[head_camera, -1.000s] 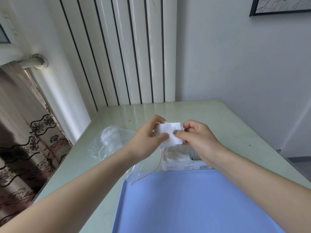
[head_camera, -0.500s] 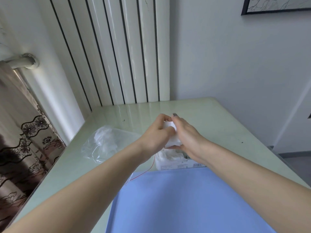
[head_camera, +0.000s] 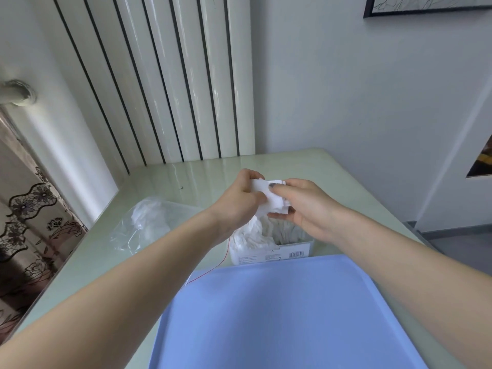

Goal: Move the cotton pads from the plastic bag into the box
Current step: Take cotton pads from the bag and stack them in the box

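Note:
A small stack of white cotton pads (head_camera: 271, 198) is held in the air just above the box (head_camera: 269, 253). My left hand (head_camera: 239, 203) grips the stack from the left and my right hand (head_camera: 306, 206) pinches it from the right, thumb on top. The clear box stands on the table behind the blue tray and holds several white pads. A clear plastic bag (head_camera: 149, 222) with more white pads lies on the table to the left, its red drawstring (head_camera: 213, 270) trailing toward the tray.
A blue tray (head_camera: 279, 315) fills the near part of the pale green table (head_camera: 306, 163). A striped white radiator panel (head_camera: 165, 89) and a white wall stand behind the table. A patterned curtain (head_camera: 29, 222) hangs at the left edge.
The hands closed together over the box half a second ago; now they hold the pad stack spread between them a little higher, with more of the pads showing.

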The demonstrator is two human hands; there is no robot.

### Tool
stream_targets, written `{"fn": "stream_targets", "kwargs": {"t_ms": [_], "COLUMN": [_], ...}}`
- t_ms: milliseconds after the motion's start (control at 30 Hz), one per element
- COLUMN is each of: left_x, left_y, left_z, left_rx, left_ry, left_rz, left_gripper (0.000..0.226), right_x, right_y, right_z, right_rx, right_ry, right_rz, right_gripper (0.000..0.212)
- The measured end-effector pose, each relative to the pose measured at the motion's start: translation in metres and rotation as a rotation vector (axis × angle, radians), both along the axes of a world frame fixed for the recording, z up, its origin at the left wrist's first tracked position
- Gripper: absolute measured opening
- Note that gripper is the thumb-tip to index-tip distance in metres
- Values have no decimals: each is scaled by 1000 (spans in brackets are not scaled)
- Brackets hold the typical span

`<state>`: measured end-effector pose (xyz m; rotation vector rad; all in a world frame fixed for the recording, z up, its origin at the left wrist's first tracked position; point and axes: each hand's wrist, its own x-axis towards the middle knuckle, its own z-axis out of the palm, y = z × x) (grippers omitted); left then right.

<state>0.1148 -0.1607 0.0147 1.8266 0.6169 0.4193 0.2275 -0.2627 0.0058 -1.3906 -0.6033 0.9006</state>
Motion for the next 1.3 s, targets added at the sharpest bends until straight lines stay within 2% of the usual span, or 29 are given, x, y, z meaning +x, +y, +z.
{"fn": "stream_targets", "kwargs": {"t_ms": [67,133,200,300,400,500,600,667,833,900,967,1033,1100,1167,1233,1300], "left_x": [3,4,1,-11,-19,-19,-20,-21,-24,-25,-25,-24,-25,-30,-39,-45], "left_y": [0,3,8,16,18,18,21,24,32,33,34,35,36,39,46,52], "left_z": [-1,-4,-10,-24,-35,-43,-52,-56,-60,-61,-64,-65,-65,-63,-60,-58], "left_rx": [34,83,217,600,933,1155,1216,1223,1083,1079,1096,1108,1111,1095,1069,1112], "left_ry": [-2,39,149,351,449,473,495,513,553,515,487,476,466,458,443,444], "left_rz": [25,43,12,-190,-402,-445,-433,-423,-496,-512,-512,-512,-514,-500,-438,-361], "left_gripper": [35,34,35,37,41,42,35,32,29,29,31,33,33,36,44,54], "right_x": [4,11,24,40,36,25,20,20,11,2,-3,-6,-7,-6,-2,1], "right_y": [-3,-6,-11,-20,-18,-4,6,5,11,19,28,36,41,41,38,36], "right_z": [-2,-4,-3,5,12,5,-10,-15,-17,-19,-20,-18,-20,-26,-30,-29], "right_rx": [-6,-39,-149,-461,-586,-626,-690,-782,-931,-980,-1015,-1021,-1004,-960,-919,-899], "right_ry": [66,25,-181,-670,-821,-896,-950,-1085,-1411,-1441,-1371,-1200,-1056,-934,-836,-717], "right_rz": [68,49,-44,-34,104,189,237,256,355,454,487,466,431,375,343,341], "right_gripper": [24,25,21,19,21,25,23,19,28,27,9,14,3,12,2,13]}}
